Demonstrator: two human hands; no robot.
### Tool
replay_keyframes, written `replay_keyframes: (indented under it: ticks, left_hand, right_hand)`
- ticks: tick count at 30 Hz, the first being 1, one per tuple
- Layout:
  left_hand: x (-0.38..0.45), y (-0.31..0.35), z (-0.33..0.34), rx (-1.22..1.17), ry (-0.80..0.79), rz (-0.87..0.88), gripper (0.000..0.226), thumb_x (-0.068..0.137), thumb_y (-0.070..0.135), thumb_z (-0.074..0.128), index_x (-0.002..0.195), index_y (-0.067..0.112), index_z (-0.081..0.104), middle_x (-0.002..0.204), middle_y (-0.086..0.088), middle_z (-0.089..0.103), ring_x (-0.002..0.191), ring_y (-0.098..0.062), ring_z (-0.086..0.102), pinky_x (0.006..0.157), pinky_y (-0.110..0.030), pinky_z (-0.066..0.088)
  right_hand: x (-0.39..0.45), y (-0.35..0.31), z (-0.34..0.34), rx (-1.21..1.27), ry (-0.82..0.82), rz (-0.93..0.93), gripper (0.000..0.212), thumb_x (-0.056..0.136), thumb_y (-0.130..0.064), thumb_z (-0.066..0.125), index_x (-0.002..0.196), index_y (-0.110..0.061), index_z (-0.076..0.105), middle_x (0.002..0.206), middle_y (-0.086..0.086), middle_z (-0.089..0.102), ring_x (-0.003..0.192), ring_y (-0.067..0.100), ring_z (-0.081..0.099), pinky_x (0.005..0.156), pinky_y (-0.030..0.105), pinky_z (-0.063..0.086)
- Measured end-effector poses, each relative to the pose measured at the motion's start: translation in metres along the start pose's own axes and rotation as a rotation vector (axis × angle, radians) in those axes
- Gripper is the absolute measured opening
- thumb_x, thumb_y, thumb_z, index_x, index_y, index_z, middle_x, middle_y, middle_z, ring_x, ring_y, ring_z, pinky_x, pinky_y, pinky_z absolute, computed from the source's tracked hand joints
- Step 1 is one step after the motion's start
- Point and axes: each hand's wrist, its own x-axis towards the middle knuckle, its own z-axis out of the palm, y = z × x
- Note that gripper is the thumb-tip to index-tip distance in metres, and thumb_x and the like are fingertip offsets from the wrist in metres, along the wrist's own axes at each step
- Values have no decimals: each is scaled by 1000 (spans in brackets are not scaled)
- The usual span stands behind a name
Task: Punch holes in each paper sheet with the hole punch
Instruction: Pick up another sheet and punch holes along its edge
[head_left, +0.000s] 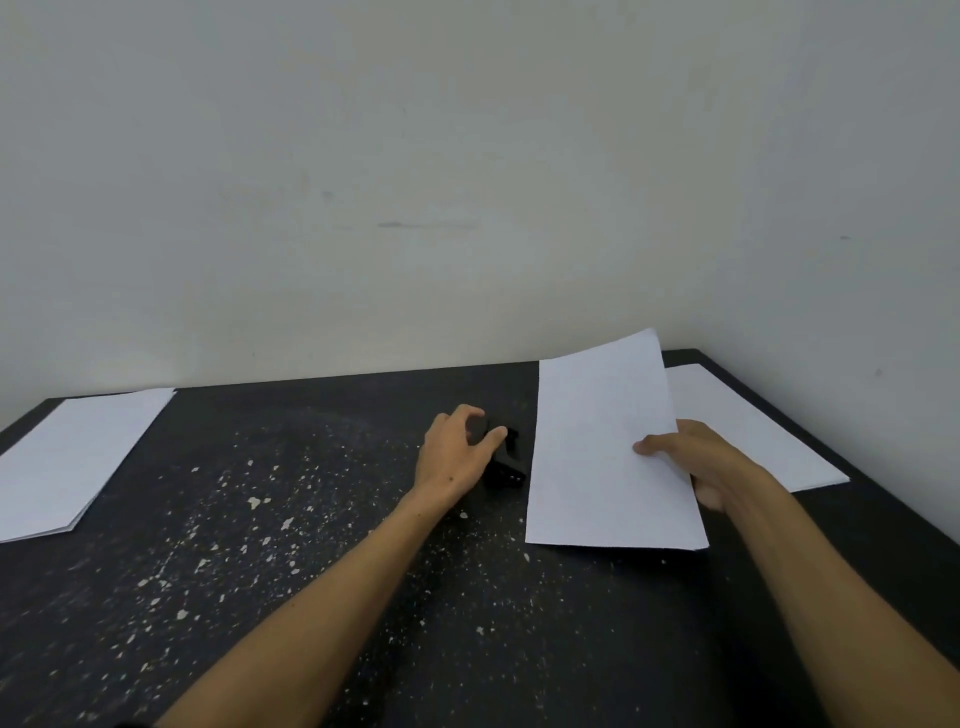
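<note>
A plain pale wall backs a black table (322, 597) flecked with white specks, a paper stack (72, 457) lying at its 9 o'clock side and another stack (753, 431) at 3 o'clock. The left hand (457, 457) curls round the black hole punch (506, 462) near the centre, while the right hand (701, 462) pinches a single sheet (597, 452) just at the punch's 3 o'clock, its far edge lifted; I judge the sheet's left edge should slide squarely into the punch's slot before pressing. No brand, label or writing is readable anywhere.
</note>
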Motion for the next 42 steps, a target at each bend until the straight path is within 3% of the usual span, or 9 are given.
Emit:
replay_keyframes:
  ticks: [5,9,19,26,32,36,42]
  left_hand:
    - [8,10,14,17,-81,14,50,95,51,62,139,30,53,116,-2,62,104,-19,60,93,-40,53]
    - [11,11,19,-13,-104,-25,45,96,37,63,139,32,51,113,4,66,92,-13,59,83,-34,53]
    - [11,12,16,27,-169,-66,39,96,37,57,133,38,47,105,0,67,86,-18,65,81,-41,59]
    - [5,-4,-1,99,-131,-69,39,99,37,55,136,37,44,99,0,67,84,-20,65,80,-46,59]
    - [-6,-27,-24,105,-80,-88,38,100,38,54,137,35,45,117,-2,65,100,-19,52,83,-40,53]
    - [-16,-38,-40,95,-72,-94,37,98,40,56,133,38,46,111,1,66,100,-21,61,85,-48,58]
    - [-27,-53,-59,99,-37,-107,36,98,40,56,132,38,47,109,2,67,90,-15,59,83,-45,59]
  right_hand:
    - [7,2,-2,-7,-12,13,20,93,-1,69,112,-6,69,107,15,78,97,37,75,79,44,60]
    - [7,5,1,-5,-27,20,19,93,-1,68,111,-7,68,105,14,78,94,35,75,74,41,60]
    - [2,6,6,11,-25,9,19,94,-3,69,112,-8,67,106,13,77,93,33,74,69,40,58]
    - [1,4,10,19,-38,-7,22,94,-5,70,115,-9,67,108,13,78,97,35,75,77,43,60]
    - [2,5,35,35,-92,-16,21,94,-4,69,114,-10,70,110,12,79,102,36,75,89,49,60]
    - [2,6,61,6,-131,-14,21,94,-2,68,114,-6,72,108,12,80,99,34,76,83,45,61]
    - [3,4,96,9,-202,8,21,95,1,66,114,-4,72,106,12,80,92,31,78,71,39,61]
